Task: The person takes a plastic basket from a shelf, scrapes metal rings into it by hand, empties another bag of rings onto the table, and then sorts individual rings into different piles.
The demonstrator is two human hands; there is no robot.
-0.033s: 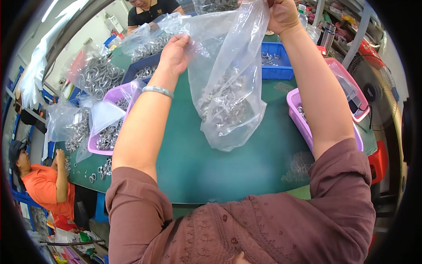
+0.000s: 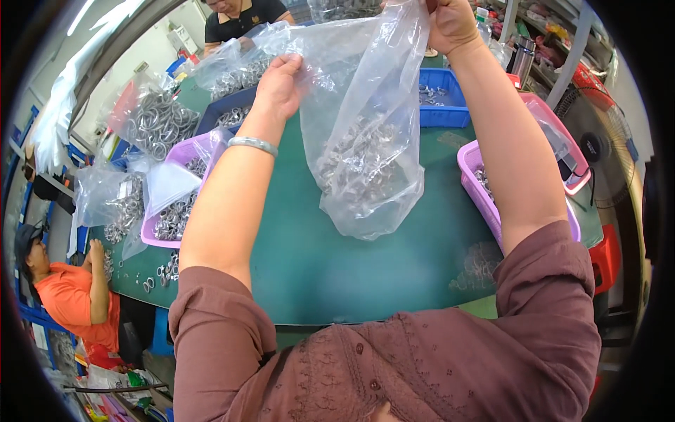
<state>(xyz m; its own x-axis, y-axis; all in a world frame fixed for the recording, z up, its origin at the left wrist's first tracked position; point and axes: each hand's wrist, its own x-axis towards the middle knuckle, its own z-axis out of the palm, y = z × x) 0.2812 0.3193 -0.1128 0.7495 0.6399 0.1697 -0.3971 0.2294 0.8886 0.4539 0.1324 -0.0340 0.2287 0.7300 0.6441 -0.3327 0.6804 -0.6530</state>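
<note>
A large clear plastic bag hangs in front of me, with a heap of small silvery metal parts in its lower end. My left hand pinches one edge of the bag's upper part, on the left. Higher up and to the right, my right hand grips the gathered top of the bag; some of its fingers are cut off by the upper edge of the picture. Between the two hands the plastic is stretched. The bag's bottom is over the green table; whether it touches the surface I cannot tell.
Purple baskets of metal parts stand left and right. A blue tray lies beyond. Bags of metal rings crowd the left side. One co-worker in orange is at left, another in black across the table.
The lower end of the bag has shifted very slightly left and up. Both hands keep their hold and place.
</note>
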